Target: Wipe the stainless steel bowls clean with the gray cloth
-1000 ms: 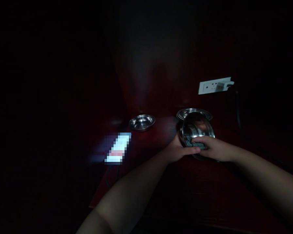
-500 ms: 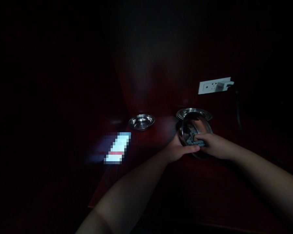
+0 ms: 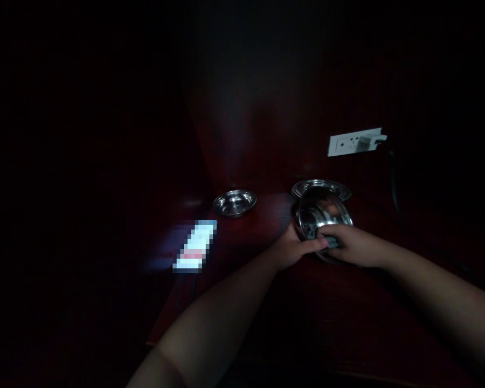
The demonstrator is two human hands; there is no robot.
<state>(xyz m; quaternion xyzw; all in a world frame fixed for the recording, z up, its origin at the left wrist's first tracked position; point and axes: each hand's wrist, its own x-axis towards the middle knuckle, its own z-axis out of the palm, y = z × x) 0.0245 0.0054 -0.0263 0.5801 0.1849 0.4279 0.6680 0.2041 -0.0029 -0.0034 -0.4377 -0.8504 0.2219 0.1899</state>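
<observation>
A shiny steel bowl (image 3: 322, 207) is tilted with its inside towards me, just in front of a stack of steel dishes. My left hand (image 3: 293, 247) grips its near left edge, with the thumb over the rim and the fingers hidden behind. Bunched in my right hand (image 3: 350, 245) is a grey-green cloth (image 3: 331, 242), pressed against the inner wall near the lower rim. The fingers of that hand are partly hidden inside the bowl.
Behind the held bowl lies the stack of steel dishes (image 3: 301, 188). Another steel bowl (image 3: 235, 203) sits to the left on the dark red table (image 3: 242, 253). A lit, pixelated phone (image 3: 194, 248) lies near the left edge. A wall socket (image 3: 350, 143) holds a plug with a dark cable (image 3: 393, 186).
My right hand and the cloth have shifted slightly lower within the bowl, with less cloth showing. The bowl has tilted a little and its inside looks brighter. My left hand keeps its grip.
</observation>
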